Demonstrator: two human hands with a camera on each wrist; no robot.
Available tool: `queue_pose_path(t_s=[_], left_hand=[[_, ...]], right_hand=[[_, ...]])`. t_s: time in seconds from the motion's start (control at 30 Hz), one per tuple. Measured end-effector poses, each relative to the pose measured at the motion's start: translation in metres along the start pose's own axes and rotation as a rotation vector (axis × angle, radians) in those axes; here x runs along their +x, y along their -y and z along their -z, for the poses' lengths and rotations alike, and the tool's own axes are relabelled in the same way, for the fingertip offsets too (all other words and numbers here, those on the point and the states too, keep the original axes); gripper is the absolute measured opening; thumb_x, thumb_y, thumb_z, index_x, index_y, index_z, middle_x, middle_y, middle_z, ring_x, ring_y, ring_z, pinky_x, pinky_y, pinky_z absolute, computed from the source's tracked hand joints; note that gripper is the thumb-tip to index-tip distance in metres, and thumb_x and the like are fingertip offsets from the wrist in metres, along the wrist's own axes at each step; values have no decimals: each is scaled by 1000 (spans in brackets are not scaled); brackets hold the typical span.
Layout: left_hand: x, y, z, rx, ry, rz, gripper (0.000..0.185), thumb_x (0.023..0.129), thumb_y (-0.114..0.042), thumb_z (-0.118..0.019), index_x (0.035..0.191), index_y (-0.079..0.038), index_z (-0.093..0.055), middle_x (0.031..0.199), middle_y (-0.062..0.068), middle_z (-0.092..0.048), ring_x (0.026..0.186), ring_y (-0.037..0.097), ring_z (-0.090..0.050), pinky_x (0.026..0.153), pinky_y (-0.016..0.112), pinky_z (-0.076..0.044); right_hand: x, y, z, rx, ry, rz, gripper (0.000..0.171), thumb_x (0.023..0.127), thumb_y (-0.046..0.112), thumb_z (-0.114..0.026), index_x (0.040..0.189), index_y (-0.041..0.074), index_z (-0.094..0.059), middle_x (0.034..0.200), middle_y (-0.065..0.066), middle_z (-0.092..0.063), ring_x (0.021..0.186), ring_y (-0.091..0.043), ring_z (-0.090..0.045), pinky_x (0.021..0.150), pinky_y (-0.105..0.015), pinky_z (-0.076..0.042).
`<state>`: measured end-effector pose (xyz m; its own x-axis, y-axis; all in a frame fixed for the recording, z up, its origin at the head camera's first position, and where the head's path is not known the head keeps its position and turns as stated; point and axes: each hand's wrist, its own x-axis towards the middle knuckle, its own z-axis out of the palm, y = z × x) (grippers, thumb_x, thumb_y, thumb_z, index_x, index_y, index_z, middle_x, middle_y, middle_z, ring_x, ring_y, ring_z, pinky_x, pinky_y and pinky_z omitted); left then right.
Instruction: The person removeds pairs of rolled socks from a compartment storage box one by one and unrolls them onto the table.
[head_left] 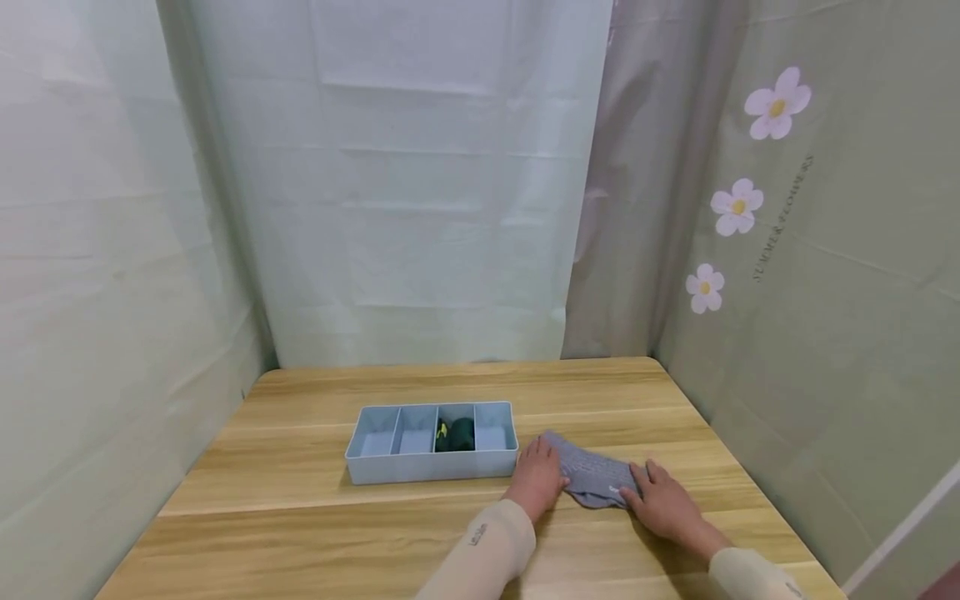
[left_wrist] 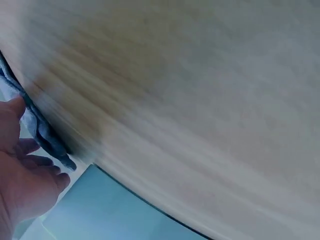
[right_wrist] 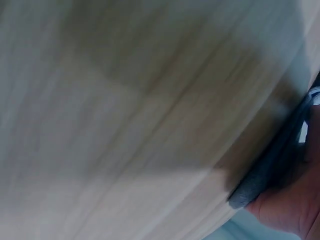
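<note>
A grey ribbed sock (head_left: pixel 595 476) with a small white mark lies flat on the wooden table, to the right of a light blue divided box (head_left: pixel 431 467). At the sock's left end rests my left hand (head_left: pixel 537 478), its fingers over the cloth and close to the box's right side. My right hand (head_left: pixel 663 502) touches the opposite end with fingers spread. In the left wrist view the sock (left_wrist: pixel 37 122) runs beside the thumb and fingers. The right wrist view shows the sock's edge (right_wrist: pixel 272 160) under the right hand (right_wrist: pixel 290 205), whose fingertips are mostly hidden.
Inside the box, the third compartment from the left holds a dark green rolled bundle (head_left: pixel 462 433) with a yellow pattern. Pale curtains surround the wooden table (head_left: pixel 300 533); the right one (head_left: pixel 847 333) has printed white flowers and hangs close to the table's edge.
</note>
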<state>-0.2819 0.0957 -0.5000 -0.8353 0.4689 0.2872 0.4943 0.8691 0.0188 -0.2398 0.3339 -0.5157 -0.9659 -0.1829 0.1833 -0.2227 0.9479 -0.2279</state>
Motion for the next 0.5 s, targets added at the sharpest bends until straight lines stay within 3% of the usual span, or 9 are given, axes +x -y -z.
queue_pose_path(t_s=[0.1, 0.2, 0.37, 0.5], left_hand=[[-1, -1, 0, 13, -14, 4, 42, 96, -34, -65, 119, 1, -62, 131, 18, -53, 124, 30, -50, 103, 39, -43], [0, -10, -5, 1, -4, 30, 44, 100, -34, -58, 123, 4, -61, 133, 20, -54, 125, 32, -50, 104, 40, -43], [0, -35, -10, 56, 63, 130, 70, 96, -60, -50, 132, 0, -60, 138, 17, -53, 127, 28, -49, 102, 39, -43], [-3, -35, -8, 138, 75, 123, 72, 90, -68, -52, 130, -8, -63, 135, 12, -55, 124, 25, -50, 98, 43, -44]], right_hand=[[1, 4, 1, -23, 5, -25, 57, 100, 36, -56, 135, -9, -53, 137, -42, -41, 128, -57, -40, 101, -67, -34], [4, 1, 3, -40, -12, 21, 56, 99, 35, -58, 136, -6, -54, 139, -38, -43, 130, -54, -40, 101, -69, -32], [9, -9, 3, 5, 47, 155, 52, 99, 29, -58, 136, -7, -54, 139, -36, -45, 130, -53, -41, 102, -68, -33], [7, -2, 2, 29, 98, 126, 52, 101, 30, -56, 137, -8, -52, 140, -38, -44, 129, -55, -41, 103, -65, -34]])
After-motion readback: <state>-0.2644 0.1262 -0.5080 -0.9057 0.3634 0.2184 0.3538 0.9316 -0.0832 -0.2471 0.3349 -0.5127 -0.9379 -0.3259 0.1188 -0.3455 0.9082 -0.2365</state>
